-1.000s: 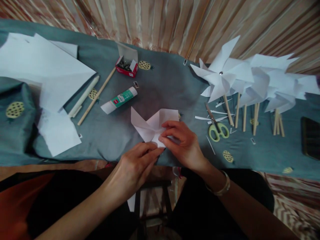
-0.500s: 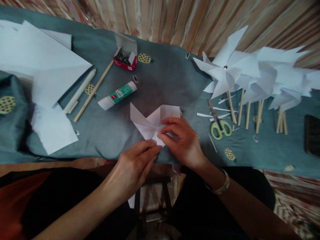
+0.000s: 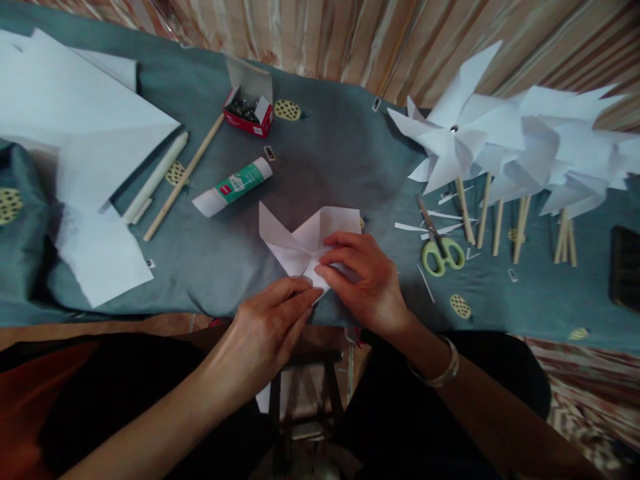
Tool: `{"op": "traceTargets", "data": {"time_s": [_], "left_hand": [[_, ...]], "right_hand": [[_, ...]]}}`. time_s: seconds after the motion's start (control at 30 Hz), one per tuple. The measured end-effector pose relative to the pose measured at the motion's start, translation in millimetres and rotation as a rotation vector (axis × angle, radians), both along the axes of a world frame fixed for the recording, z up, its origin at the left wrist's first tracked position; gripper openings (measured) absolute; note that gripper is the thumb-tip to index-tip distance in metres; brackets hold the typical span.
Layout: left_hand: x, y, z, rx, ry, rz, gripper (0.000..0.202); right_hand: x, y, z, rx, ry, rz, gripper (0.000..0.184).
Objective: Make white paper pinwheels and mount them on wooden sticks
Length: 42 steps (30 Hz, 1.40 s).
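A white paper pinwheel (image 3: pixel 290 245) with folded blades lies on the cloth close to the table's front edge. My left hand (image 3: pixel 275 313) is closed on its near corner, thumb and fingers pressed together at the paper. From the other side my right hand (image 3: pixel 363 280) pinches the paper near the centre, its fingers curled over the right-hand blades. Parts of the pinwheel under both hands are hidden. Beyond it to the left lies a glue stick (image 3: pixel 234 187) with a green label.
Green-handled scissors (image 3: pixel 443 257) lie among paper strips to the right. Several finished pinwheels (image 3: pixel 454 143) on sticks rest at the back right. A red box of pins (image 3: pixel 249 117) stands open behind the glue stick, beside a wooden stick (image 3: pixel 185 177). White paper sheets (image 3: pixel 85 113) cover the left.
The view has shifted slightly. Both hands keep their hold on the paper pinwheel, with hardly any movement of the fingers.
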<state>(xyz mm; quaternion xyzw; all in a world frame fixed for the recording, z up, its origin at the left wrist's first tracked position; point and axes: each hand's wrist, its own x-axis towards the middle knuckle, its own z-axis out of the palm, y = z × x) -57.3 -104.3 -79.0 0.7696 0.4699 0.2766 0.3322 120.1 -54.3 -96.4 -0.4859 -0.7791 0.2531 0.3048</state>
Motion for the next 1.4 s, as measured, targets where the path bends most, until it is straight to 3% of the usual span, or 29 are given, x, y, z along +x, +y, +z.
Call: {"op": "traceTargets", "data": {"time_s": [0.83, 1.17, 1.4], "left_hand": [[1, -1, 0.1, 0.022, 0.018, -0.014, 0.027], [0, -4, -2.6, 0.044, 0.043, -0.025, 0.025], [2, -8, -6.9, 0.108, 0.115, -0.027, 0.025]], "right_hand": [[2, -3, -3.3, 0.049, -0.055, 0.043, 0.016], [-3, -13, 0.7, 0.257, -0.352, 0.171, 0.029], [-4, -19, -8.2, 0.308, -0.394, 0.150, 0.026]]}}
